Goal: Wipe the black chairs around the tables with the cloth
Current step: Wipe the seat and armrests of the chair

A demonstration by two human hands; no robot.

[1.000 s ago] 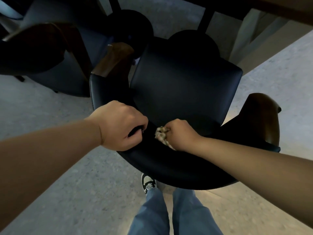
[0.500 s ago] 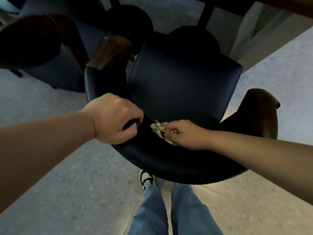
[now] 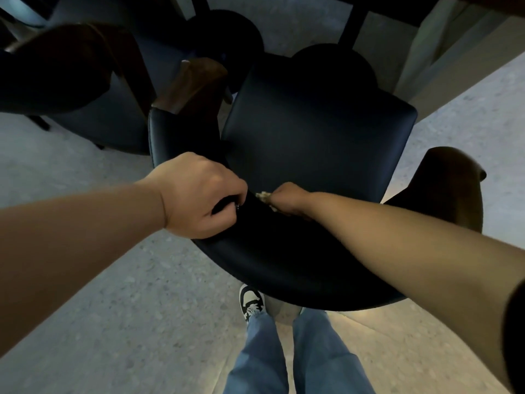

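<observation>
My left hand (image 3: 199, 197) grips chair (image 3: 312, 132) backrest w/ fingers curled over to steady it, right hand (image 3: 287, 200) just beside, bunching cloth (image 3: 262, 196) to rub inner curve.

Dim overall, with the top of the frame nearly black under the table (image 3: 483, 7). Warm light on the floor (image 3: 369, 351) at lower right, apparently from a source behind and right. Cooler grey on the floor at left. Faint sheen along the chair (image 3: 312, 132) seat edge and backrest rim; no harsh glare. Strong wide-angle bending at the edges, forearms stretched large. Slightly soft around the cloth (image 3: 264, 196), too small and shadowed to read clearly. Left hand (image 3: 199, 194) brighter than right hand (image 3: 287, 199).
</observation>
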